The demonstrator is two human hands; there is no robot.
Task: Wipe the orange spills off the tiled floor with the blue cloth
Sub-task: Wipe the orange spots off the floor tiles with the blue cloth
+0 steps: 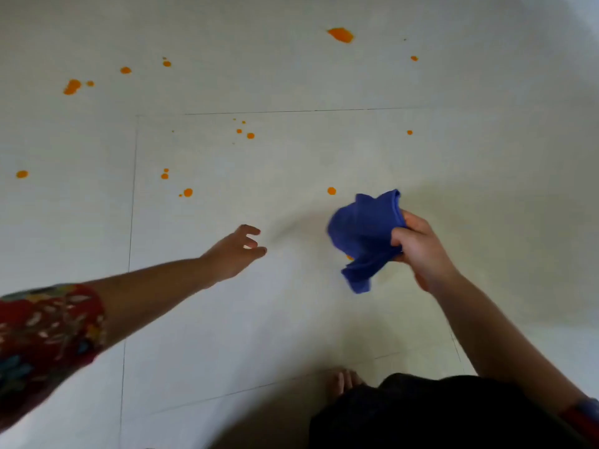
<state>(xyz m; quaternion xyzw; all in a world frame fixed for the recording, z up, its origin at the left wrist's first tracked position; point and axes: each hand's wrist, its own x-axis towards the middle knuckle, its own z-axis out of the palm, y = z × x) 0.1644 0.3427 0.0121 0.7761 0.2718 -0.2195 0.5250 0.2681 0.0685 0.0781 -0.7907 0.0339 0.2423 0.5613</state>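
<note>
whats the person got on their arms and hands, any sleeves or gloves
Both are bare, with no gloves or watch visible on the left grip or the right grip. The left upper arm wears a short red fabric sleeve with a multicoloured floral print. On the right arm only a red and blue sleeve edge shows, at the frame's corner. The forearms are uncovered.

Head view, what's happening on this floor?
A person's right hand grips the bunched blue cloth over the tiled floor. The left hand reaches forward, fingers loose, holding nothing. Many orange spills dot the tiles, mostly ahead and to the left; one drop lies just beyond the cloth. Most wiping is not yet done.
</note>
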